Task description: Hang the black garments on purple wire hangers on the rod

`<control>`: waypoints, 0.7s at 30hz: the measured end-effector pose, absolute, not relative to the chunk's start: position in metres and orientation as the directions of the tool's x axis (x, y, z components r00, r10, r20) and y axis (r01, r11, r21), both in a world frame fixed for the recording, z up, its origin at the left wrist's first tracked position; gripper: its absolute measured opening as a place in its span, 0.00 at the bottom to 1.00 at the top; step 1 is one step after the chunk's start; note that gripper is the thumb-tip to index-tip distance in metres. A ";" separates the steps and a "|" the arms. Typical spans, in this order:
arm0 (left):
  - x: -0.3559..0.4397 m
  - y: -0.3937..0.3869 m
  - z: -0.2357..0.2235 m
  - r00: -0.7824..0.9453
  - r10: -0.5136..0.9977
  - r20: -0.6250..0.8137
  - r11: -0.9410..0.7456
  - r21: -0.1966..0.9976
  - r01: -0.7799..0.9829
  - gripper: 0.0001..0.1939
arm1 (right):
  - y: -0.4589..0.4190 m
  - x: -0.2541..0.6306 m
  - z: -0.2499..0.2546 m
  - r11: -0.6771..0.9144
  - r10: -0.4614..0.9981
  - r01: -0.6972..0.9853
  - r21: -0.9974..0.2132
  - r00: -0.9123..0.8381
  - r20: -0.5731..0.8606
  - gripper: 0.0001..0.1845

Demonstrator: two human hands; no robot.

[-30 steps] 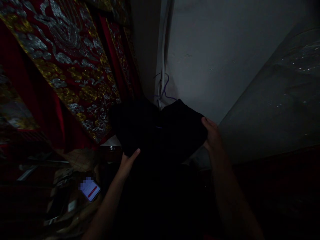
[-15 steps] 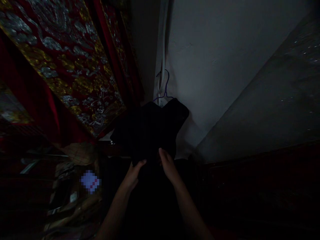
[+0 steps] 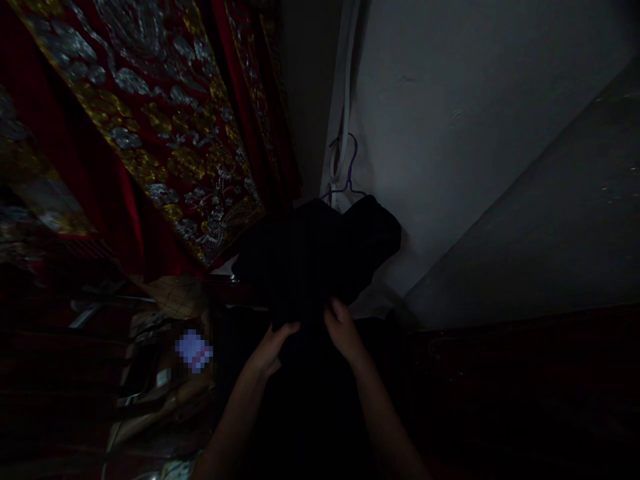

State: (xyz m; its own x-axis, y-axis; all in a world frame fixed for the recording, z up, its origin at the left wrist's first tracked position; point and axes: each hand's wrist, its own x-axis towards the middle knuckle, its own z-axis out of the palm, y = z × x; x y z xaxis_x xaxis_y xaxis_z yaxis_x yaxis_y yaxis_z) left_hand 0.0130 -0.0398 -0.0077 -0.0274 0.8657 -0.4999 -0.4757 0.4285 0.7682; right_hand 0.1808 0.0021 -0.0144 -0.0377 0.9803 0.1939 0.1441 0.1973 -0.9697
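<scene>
Below the far hanger (image 3: 349,180), apparently straightening the garment (image 3: 320,247) with left fingers (image 3: 286,329) clamped on it, right fingers (image 3: 337,320) too dark to judge, and next needing steady tension.

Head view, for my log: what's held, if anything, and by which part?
Dark garment, by its body below the hanger, in left hand; right hand: hold unclear.

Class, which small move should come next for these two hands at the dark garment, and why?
Probably ease the right hand away from the left hand to spread the dark garment: it hangs from the purple hanger, its outline narrows toward the hands, and they are close together.
</scene>
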 end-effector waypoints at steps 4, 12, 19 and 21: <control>0.018 -0.034 -0.016 -0.408 0.878 -0.250 0.102 0.931 -0.351 0.26 | -0.003 0.186 -0.014 0.059 0.998 0.054 -0.997 0.002 0.059 0.13; 0.050 -0.033 -0.055 -0.260 0.813 0.521 -0.378 0.812 0.445 0.27 | -0.008 0.191 -0.008 -0.038 0.984 0.045 -0.998 -0.175 -0.045 0.17; 0.068 -0.007 -0.042 -0.023 0.879 0.477 -0.444 0.833 0.329 0.07 | 0.011 0.195 0.028 -0.084 0.980 -0.031 -0.996 -0.183 -0.077 0.19; 0.067 -0.004 -0.042 0.006 0.881 0.474 -0.444 0.821 0.358 0.06 | 0.027 0.200 0.055 -0.040 0.995 -0.073 -0.997 -0.099 -0.033 0.20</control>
